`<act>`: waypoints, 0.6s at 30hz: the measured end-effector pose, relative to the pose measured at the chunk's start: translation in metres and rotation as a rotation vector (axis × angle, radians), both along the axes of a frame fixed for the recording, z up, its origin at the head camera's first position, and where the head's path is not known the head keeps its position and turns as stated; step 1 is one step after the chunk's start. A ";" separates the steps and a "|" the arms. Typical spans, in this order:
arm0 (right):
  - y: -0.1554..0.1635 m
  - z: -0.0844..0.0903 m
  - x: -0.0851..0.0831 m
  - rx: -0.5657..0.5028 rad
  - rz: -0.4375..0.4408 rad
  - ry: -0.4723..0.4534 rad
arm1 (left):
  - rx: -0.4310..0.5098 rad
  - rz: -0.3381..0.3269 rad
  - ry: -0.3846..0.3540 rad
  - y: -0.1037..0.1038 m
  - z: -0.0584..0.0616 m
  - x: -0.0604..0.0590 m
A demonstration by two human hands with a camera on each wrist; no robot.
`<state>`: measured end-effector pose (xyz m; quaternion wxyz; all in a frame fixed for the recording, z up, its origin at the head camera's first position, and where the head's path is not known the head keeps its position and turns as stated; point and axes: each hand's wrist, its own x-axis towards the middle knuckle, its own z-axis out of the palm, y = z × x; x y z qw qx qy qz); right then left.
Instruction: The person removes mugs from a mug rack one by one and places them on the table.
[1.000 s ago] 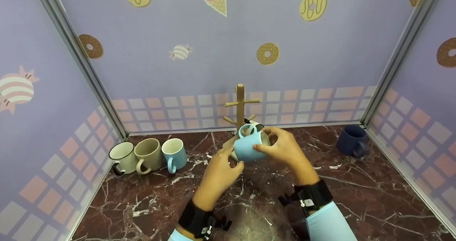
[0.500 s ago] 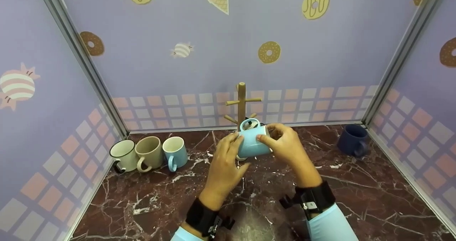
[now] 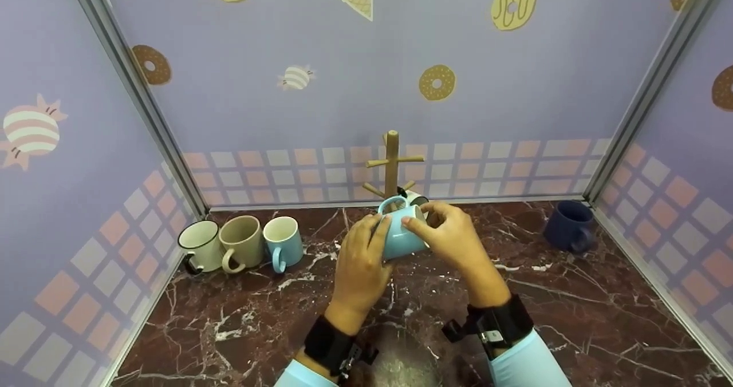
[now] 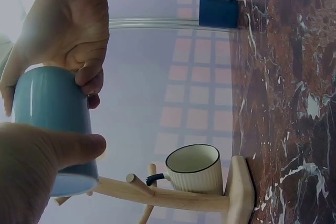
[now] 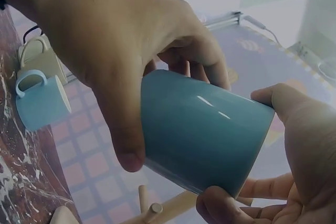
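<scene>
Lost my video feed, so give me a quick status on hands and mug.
Both hands, left hand and right hand, grip the light blue ceramic mug. Mug held tilted before the wooden mug tree. White dark-rimmed mug hangs on a lower peg.

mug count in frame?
6: three in a row at left, white black-rimmed, beige, light blue; a blue mug held in both hands; a ribbed white one on the rack; navy, far right.

Both arms reach forward, the left hand [image 3: 359, 259] and right hand [image 3: 449, 238] facing each other with curled fingers.
</scene>
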<state>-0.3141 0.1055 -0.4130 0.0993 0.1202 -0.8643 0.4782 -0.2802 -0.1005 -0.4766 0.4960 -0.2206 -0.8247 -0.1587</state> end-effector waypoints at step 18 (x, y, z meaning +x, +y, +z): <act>0.018 0.002 -0.005 -0.248 0.119 0.012 | 0.484 -0.260 -0.428 -0.002 0.012 0.005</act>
